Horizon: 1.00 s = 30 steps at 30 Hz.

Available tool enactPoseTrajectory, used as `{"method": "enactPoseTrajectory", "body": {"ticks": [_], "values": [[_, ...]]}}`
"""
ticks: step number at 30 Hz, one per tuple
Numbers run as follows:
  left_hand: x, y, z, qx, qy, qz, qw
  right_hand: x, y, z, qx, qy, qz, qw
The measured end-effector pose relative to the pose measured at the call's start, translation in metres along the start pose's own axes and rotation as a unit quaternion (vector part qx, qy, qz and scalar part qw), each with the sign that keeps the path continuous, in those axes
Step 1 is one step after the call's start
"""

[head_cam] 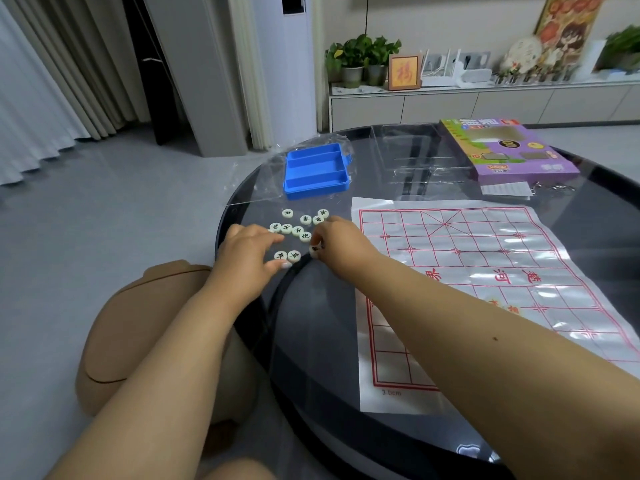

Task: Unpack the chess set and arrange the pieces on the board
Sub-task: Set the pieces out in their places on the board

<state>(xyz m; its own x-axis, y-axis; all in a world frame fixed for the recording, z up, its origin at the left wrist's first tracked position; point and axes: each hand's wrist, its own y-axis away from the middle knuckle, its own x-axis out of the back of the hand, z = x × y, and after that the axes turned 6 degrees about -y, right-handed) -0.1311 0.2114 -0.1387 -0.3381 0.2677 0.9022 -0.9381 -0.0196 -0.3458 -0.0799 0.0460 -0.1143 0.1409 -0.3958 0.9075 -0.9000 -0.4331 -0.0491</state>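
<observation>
We have the unpacking largely done: the purple box [509, 150] lies at the far side of the round glass table [311, 341], the blue tray [316, 171] sits emptied on clear wrapping, and the board [485, 282], a plastic sheet with a red grid, is spread flat on our right. No piece stands on the board yet, so we judge the arranging has not begun. The pale round pieces [298, 230] lie scattered on the glass just left of the board, between it and the table edge. Our left hand [247, 251] reaches over the near pieces with fingers loosely extended, holding nothing we can see. Our right hand [337, 242] has its fingers curled around a piece [315, 250] at its fingertips
</observation>
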Motion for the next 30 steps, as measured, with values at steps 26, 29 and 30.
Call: {"method": "enactPoseTrajectory", "body": {"ticks": [26,29,30], "values": [[0.003,-0.007,0.027,-0.013,-0.053,-0.113,0.992,0.015,0.018,-0.003,0.076,0.040,-0.019,0.996],[0.008,-0.006,0.035,-0.004,-0.033,-0.127,0.991,0.040,0.034,0.019,0.048,-0.021,0.012,0.999],[0.011,-0.006,0.041,-0.005,-0.022,-0.127,0.992,0.049,0.042,0.030,0.034,-0.038,0.019,0.999]]}}
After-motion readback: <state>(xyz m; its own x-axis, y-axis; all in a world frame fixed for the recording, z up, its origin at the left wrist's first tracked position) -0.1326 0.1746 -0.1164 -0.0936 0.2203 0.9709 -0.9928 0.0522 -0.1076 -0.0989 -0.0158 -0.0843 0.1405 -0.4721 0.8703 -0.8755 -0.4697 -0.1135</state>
